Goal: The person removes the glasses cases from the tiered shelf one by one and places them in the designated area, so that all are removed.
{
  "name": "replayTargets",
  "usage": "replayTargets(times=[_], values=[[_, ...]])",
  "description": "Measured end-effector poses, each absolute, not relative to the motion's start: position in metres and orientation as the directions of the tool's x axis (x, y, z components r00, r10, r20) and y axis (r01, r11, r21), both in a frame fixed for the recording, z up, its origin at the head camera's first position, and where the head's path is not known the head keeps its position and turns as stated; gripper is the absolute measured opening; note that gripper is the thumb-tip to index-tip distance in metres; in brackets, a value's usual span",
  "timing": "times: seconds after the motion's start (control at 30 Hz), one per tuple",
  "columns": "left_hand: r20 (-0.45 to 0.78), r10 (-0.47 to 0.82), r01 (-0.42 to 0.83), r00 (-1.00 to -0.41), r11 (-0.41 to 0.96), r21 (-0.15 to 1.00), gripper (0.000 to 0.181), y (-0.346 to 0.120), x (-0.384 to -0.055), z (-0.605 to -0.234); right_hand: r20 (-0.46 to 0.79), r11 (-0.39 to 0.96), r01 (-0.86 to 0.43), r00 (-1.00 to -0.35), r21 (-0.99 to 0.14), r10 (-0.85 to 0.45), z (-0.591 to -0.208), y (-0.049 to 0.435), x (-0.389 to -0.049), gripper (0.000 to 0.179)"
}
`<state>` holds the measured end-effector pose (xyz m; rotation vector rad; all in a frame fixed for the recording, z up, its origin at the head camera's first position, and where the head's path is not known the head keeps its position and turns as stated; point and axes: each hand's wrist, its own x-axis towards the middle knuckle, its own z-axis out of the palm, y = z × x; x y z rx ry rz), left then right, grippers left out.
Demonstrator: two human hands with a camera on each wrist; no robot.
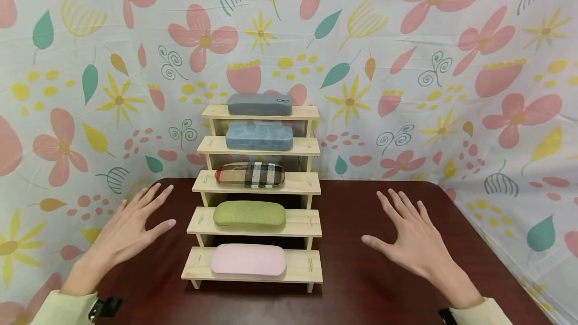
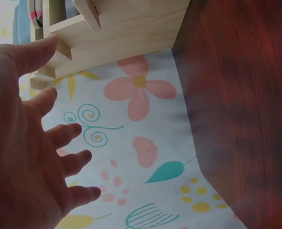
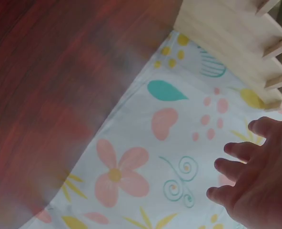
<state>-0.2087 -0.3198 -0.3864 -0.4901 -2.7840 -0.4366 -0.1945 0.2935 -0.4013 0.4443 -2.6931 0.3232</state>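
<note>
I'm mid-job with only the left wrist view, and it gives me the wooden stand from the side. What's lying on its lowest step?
Observer: A pink case lies on the lowest step.
Operator: Good. Where is the right hand?
Observer: In the head view it is out to the right of the wooden stand, apart from it.
Operator: And what is on the top step?
Observer: A grey case with a small glasses drawing near its right end, as the head view shows it.
</note>
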Motion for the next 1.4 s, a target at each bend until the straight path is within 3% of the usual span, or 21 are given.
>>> replayTargets(times=[0.57, 0.93, 1.13, 1.4], values=[[0.343, 0.256, 0.406, -0.904, 0.768, 0.495, 0.102, -0.308, -0.223, -0.382, 0.406, 0.835, -0.51, -0.822, -0.209, -0.4, -0.392, 0.254, -0.174, 0.106], [0.386, 0.328, 0.504, -0.862, 0.623, 0.598, 0.078, -0.297, -0.235, -0.388, 0.377, 0.81, -0.524, -0.829, -0.265, -0.413, -0.388, 0.226, -0.163, 0.098], [0.357, 0.357, 0.503, -0.864, 0.556, 0.662, 0.079, -0.293, -0.241, -0.394, 0.366, 0.781, -0.544, -0.825, -0.306, -0.431, -0.377, 0.211, -0.155, 0.098], [0.341, 0.385, 0.506, -0.858, 0.518, 0.689, 0.076, -0.289, -0.246, -0.398, 0.358, 0.72, -0.645, -0.755, -0.255, -0.549, -0.375, 0.182, -0.144, 0.093]])
